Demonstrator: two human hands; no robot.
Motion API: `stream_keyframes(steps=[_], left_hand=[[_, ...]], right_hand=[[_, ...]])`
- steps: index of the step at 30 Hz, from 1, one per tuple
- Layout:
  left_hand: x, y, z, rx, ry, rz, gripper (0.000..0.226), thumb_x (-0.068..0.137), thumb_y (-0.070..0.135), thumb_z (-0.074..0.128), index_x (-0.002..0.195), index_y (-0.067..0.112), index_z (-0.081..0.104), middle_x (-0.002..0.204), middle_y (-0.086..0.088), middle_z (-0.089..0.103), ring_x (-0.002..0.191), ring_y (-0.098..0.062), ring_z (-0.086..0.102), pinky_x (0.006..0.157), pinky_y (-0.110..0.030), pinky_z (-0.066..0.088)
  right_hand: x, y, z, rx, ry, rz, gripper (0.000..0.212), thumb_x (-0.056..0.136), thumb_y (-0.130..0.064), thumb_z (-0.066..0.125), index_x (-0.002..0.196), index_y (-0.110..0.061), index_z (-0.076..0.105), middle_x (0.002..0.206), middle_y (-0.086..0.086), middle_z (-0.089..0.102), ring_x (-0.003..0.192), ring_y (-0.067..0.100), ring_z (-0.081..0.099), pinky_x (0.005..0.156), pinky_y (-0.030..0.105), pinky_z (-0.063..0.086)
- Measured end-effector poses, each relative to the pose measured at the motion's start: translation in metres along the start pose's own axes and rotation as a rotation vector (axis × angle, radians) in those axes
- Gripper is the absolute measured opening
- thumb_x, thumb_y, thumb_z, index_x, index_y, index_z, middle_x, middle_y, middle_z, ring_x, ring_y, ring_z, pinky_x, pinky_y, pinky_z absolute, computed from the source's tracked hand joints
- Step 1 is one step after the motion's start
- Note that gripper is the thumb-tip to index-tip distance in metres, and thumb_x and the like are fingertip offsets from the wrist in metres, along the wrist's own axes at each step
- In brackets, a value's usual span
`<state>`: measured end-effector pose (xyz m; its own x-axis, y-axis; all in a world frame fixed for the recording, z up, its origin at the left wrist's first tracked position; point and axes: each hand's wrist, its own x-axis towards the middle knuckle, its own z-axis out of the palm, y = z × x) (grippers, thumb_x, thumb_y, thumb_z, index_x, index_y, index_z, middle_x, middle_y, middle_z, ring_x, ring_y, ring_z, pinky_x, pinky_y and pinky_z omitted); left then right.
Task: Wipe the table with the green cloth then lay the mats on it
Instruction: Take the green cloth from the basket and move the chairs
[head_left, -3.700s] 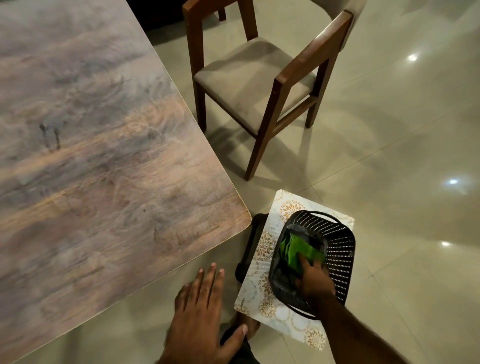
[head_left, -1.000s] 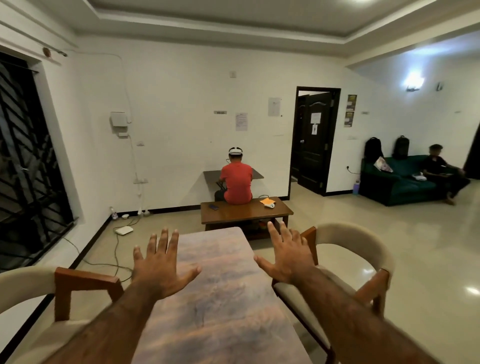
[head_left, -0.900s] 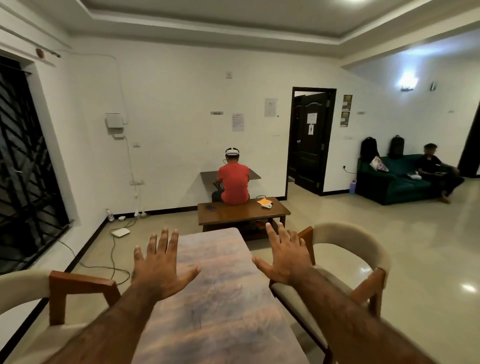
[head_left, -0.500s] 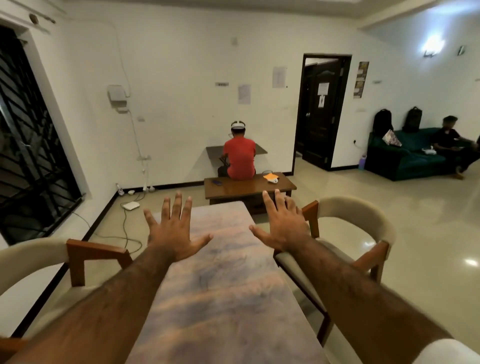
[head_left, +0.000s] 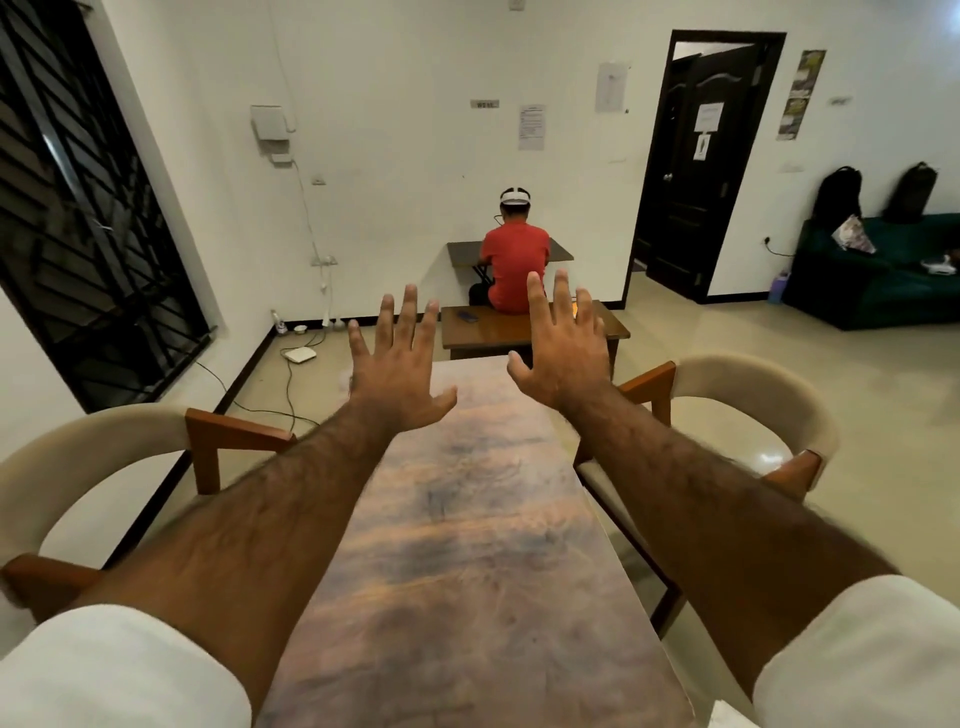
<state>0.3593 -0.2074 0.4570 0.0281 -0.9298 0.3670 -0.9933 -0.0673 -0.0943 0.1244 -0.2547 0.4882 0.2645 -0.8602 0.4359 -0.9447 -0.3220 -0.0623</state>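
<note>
Leftward, the left hand (head_left: 400, 374) was held above the table (head_left: 467, 571), fingers spread, nothing gripped; rightward, the right hand (head_left: 563, 358) was held likewise. No cloth or mats were seen. The cloth would best be fetched first, then drawn along the top in overlapping strokes.

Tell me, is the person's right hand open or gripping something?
Open: the right hand has its fingers straight and spread, holding nothing, held out over the table.
</note>
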Motion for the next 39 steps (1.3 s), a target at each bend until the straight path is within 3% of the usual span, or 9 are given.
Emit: stream_keyframes(steps=[21,23,24,26,28,30,33,35,39], left_hand=[[0.011,-0.019,-0.016,0.038,0.022,-0.010,0.124,0.085,0.096,0.035,0.173,0.025,-0.018,0.180,-0.005,-0.029,0.167,-0.039,-0.022,0.129,-0.076,0.003],[0.007,-0.015,-0.015,0.030,0.037,-0.006,0.122,0.087,0.093,0.035,0.174,0.025,-0.015,0.183,-0.006,-0.019,0.169,-0.039,-0.011,0.130,-0.073,0.010],[0.007,-0.013,-0.015,0.022,0.043,-0.006,0.118,0.090,0.090,0.038,0.175,0.023,-0.010,0.184,-0.009,-0.004,0.169,-0.040,0.004,0.129,-0.070,0.018],[0.000,-0.007,-0.015,0.009,0.074,-0.013,0.092,0.101,0.073,0.041,0.173,0.019,0.018,0.165,-0.015,0.047,0.146,-0.038,0.051,0.116,-0.059,0.043],[-0.009,-0.002,-0.015,0.037,0.137,-0.002,0.054,0.110,0.055,0.033,0.143,0.020,0.057,0.116,-0.007,0.075,0.095,-0.029,0.069,0.093,-0.047,0.057],[-0.019,0.006,-0.017,0.036,0.155,0.010,0.046,0.115,0.048,0.028,0.109,0.022,0.066,0.084,0.002,0.067,0.067,-0.021,0.055,0.072,-0.037,0.053],[-0.037,0.023,-0.015,-0.022,0.050,0.043,0.048,0.117,0.051,0.027,0.088,0.026,0.056,0.071,0.007,0.054,0.058,-0.012,0.048,0.057,-0.030,0.038],[-0.046,0.034,-0.005,-0.079,-0.028,0.094,0.050,0.117,0.054,0.026,0.085,0.027,0.055,0.069,0.007,0.052,0.058,-0.009,0.048,0.054,-0.028,0.036],[-0.062,0.072,0.017,-0.157,-0.122,0.181,0.051,0.115,0.059,0.032,0.104,0.028,0.070,0.078,0.008,0.054,0.072,-0.015,0.055,0.067,-0.031,0.044]], right_hand=[[0.008,-0.022,-0.016,-0.034,-0.072,-0.034,0.115,0.096,-0.063,0.069,0.176,-0.026,-0.006,0.184,0.015,-0.004,0.166,0.048,0.012,0.126,0.067,0.032],[0.002,-0.020,-0.017,-0.031,-0.051,-0.035,0.115,0.096,-0.064,0.068,0.176,-0.026,-0.006,0.184,0.016,0.000,0.165,0.048,0.017,0.126,0.066,0.033],[-0.001,-0.018,-0.018,-0.028,-0.035,-0.031,0.113,0.097,-0.064,0.067,0.176,-0.026,-0.005,0.183,0.017,0.006,0.163,0.047,0.024,0.125,0.065,0.035],[-0.010,-0.014,-0.020,-0.025,-0.026,-0.029,0.106,0.100,-0.063,0.063,0.176,-0.025,-0.001,0.175,0.016,0.032,0.152,0.044,0.044,0.119,0.061,0.044],[-0.021,-0.007,-0.021,-0.025,-0.029,0.002,0.095,0.103,-0.062,0.058,0.174,-0.024,0.010,0.156,0.013,0.058,0.137,0.038,0.060,0.105,0.055,0.056],[-0.033,0.001,-0.020,-0.024,-0.038,0.048,0.076,0.104,-0.060,0.056,0.166,-0.023,0.031,0.140,0.010,0.068,0.125,0.034,0.067,0.094,0.049,0.062],[-0.057,0.016,-0.015,-0.002,-0.124,0.149,0.036,0.110,-0.055,0.047,0.126,-0.025,0.061,0.101,0.000,0.069,0.091,0.020,0.068,0.081,0.046,0.065],[-0.078,0.024,-0.012,0.000,-0.179,0.222,0.034,0.113,-0.052,0.041,0.107,-0.027,0.063,0.087,-0.003,0.065,0.078,0.016,0.065,0.078,0.044,0.065],[-0.137,0.055,-0.007,0.004,-0.178,0.330,0.032,0.113,-0.053,0.043,0.103,-0.031,0.064,0.085,-0.008,0.063,0.077,0.013,0.063,0.073,0.036,0.061]])
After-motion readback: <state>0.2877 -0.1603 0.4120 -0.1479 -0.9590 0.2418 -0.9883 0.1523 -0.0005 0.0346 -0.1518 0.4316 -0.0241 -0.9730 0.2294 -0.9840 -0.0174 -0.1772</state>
